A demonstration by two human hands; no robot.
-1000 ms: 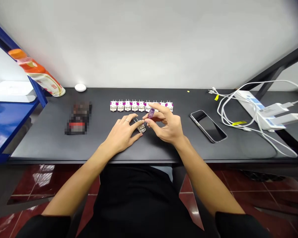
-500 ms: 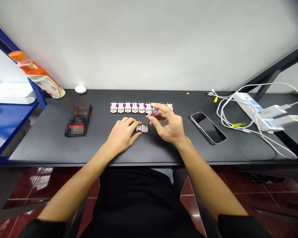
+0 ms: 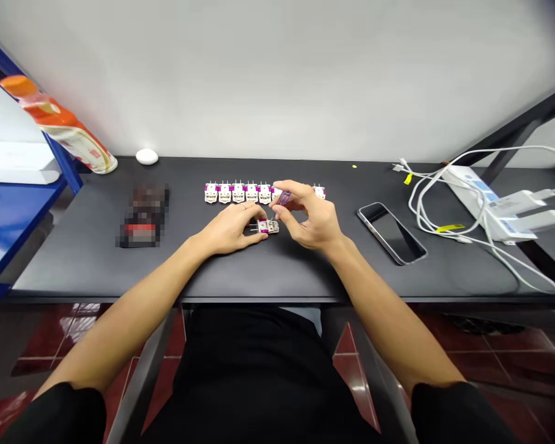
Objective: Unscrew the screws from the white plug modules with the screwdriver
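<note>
My left hand [image 3: 235, 228] pinches a small white-and-purple part with metal pins [image 3: 269, 227] against the dark table, thumb and fingers on its sides. In my right hand [image 3: 312, 216] is a small screwdriver with a purple handle [image 3: 284, 198], held tilted between thumb and fingers. Its thin shaft points down at the part's right portion; whether the tip touches cannot be made out. Just behind my hands stands a row of several similar white-and-purple parts [image 3: 238, 192], pins facing the wall. My right hand covers some of that row.
A phone [image 3: 392, 233] lies to the right, near white cables [image 3: 419, 213] and a power strip [image 3: 476, 200]. On the left are a blurred dark packet [image 3: 144, 216], a white oval object [image 3: 147, 156] and an orange-and-white bottle [image 3: 67, 126] leaning by the blue frame. The wall borders the table behind.
The view has shifted slightly, so the table sits a little higher. Both hands keep their holds; my left hand's fingers have shifted a little on the part, and the screwdriver handle has turned somewhat.
</note>
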